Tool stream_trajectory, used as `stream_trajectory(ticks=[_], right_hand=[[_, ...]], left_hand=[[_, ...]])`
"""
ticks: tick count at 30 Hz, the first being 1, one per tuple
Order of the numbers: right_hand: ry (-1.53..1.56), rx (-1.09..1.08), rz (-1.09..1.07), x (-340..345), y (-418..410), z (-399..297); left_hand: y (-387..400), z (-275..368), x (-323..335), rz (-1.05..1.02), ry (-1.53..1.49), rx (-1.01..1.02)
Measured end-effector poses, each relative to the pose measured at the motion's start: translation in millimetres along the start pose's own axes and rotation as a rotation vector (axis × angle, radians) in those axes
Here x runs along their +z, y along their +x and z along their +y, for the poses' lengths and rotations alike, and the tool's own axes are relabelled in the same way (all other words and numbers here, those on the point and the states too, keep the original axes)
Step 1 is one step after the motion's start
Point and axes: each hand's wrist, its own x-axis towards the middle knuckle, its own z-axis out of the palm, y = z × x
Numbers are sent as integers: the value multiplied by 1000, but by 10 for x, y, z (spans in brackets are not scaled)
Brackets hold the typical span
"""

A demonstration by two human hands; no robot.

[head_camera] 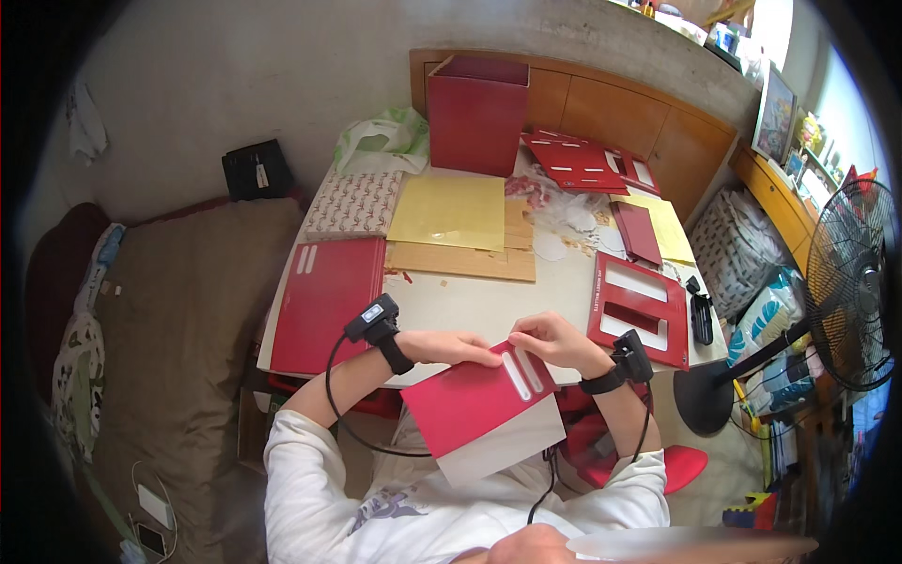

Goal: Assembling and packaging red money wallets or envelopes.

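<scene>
My left hand [451, 347] and my right hand [553, 340] pinch the upper edge of a red card sheet [458, 405] with two long rounded slots. The sheet tilts over the table's front edge, above my lap. White shows through one slot, and a pale panel [504, 440] extends below the red part. Left of my left hand lies a stack of red card sheets [328, 310]; the top one has two similar slots. Just beyond my right hand is a red cardboard piece [634, 307] with two large windows, bearing white print.
On the table [479, 303] are a yellow sheet [451, 208] over a wooden board [465, 262], a tall red box [476, 116], more red cards [574, 162] and crumpled clear plastic [574, 208]. A black stapler-like tool [701, 317] rests near the right edge. A fan [853, 282] stands at right.
</scene>
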Motion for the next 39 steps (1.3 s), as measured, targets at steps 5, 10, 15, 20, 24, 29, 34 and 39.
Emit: stream_trajectory(ticks=[5,10,15,20,24,29,34,39], right_hand=[[-140,-103,84,63,24,-53],[-213,-42,85,-29,-17,-141],[-152,8,148,-281,-147,-35],[-162,-81,291,-435,-274,-34],[-189,20,255,-430,-285,-98],[-45,-50,444,-514,-287,-36],[256,27,447,-478,-98,-103],[952,-95,434,-442,-148,249]], left_hand=[[163,-29,-63,-118,251,110],[5,35,-97,-81,429,130],[-141,-189,-267,-83,386,156],[-281,-253,-298,-140,42,48],[-289,-352,-392,-153,132,64],[-373,-341,-352,-230,-397,500],[-273,-391,-270,176,150,396],[-241,-280,-187,460,58,436]])
